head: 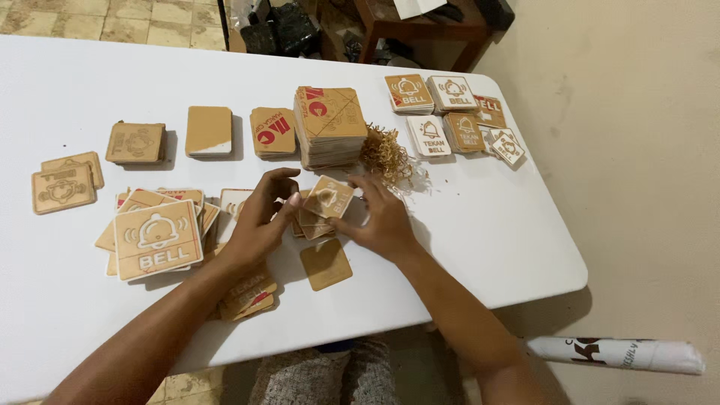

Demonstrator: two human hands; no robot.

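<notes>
Both my hands hold one small square brown card [328,196] with a white bell cut-out, just above the white table [480,225]. My left hand [259,221] grips its left side with curled fingers. My right hand [381,217] pinches its right edge. Under the card lies a small heap of similar squares [309,225]. A plain brown square [325,264] lies flat between my wrists. A clump of thin brown peeled strips [385,154] sits just beyond my right hand.
A tall stack of squares [330,127] stands behind the hands, with lower stacks [208,131] to its left. Loose bell squares [156,238] spread at the left; more lie at the far right corner [450,112]. A rolled white sheet [615,352] lies on the floor.
</notes>
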